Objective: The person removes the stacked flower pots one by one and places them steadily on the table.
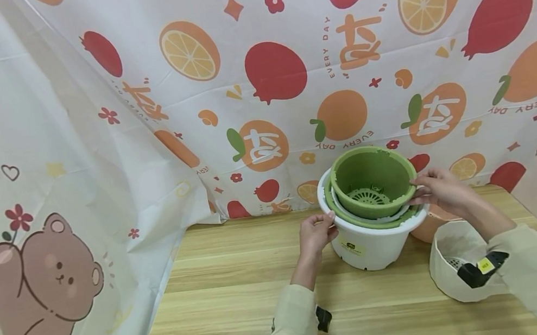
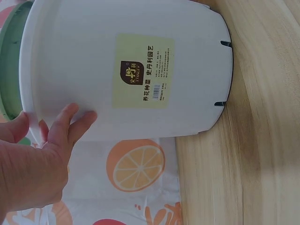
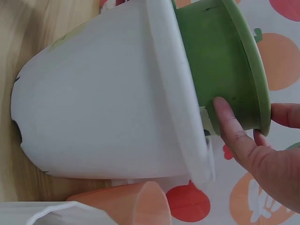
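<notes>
Right grip [image 1: 442, 191] pinches the upper green pot [image 1: 370, 165] by its rim

We have one digit against the pot's outer wall and others at its lip. To do this well, we should probably hold the pot level and guide it along the stack's centre, clear of the wider green rim [image 1: 392, 224] below; a one-sided pinch could let it tip. Our left grip [image 1: 316, 233] pinches the edge of the large white pot [image 1: 380, 248], thumb at the lip, fingers along the outside; light, steady pressure there should stop it sliding on the counter [image 1: 241, 279].

The upper green pot sits partly within the stack, its rim above the white one, caught between our right digits, and lies to the right of and beyond our left grip.
</notes>
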Available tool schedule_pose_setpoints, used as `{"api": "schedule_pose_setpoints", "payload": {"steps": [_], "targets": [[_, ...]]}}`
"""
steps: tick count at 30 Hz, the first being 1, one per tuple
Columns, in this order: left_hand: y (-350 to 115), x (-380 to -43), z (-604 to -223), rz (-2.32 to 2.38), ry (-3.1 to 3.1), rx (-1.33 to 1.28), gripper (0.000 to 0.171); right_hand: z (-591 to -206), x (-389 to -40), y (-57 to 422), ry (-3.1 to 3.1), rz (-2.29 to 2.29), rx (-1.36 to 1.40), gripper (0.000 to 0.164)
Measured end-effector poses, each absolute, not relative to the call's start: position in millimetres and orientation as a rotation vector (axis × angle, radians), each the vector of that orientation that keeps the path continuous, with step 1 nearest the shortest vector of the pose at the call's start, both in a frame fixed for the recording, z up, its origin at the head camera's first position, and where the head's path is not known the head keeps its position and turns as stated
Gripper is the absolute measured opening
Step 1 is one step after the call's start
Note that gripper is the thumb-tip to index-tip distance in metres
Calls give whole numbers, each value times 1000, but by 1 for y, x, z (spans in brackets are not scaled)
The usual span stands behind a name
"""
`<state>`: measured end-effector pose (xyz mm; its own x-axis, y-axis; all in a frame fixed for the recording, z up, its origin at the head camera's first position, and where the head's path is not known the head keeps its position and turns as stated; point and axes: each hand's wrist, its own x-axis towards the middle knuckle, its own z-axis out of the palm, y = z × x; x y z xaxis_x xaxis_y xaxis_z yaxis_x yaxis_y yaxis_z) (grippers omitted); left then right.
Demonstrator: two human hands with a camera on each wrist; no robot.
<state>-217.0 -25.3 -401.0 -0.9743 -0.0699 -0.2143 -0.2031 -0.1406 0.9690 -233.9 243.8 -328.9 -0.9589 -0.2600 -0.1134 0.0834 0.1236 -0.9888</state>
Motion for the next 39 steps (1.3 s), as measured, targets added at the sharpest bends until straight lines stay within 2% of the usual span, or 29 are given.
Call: {"api": "schedule_pose_setpoints", "payload": {"steps": [21,28,39], "targets": [[-24,-217,-401,2288,1985,-323,22,-306,-228,249,1918,-2079,-176,14],[-25,-217,-402,2289,1990,-322,23,-302,-226,252,1843,-2142,-222,8],[-25,-217,-401,2289,1994,-316,23,-293,-222,254,1762,-2200,-300,13]]}}
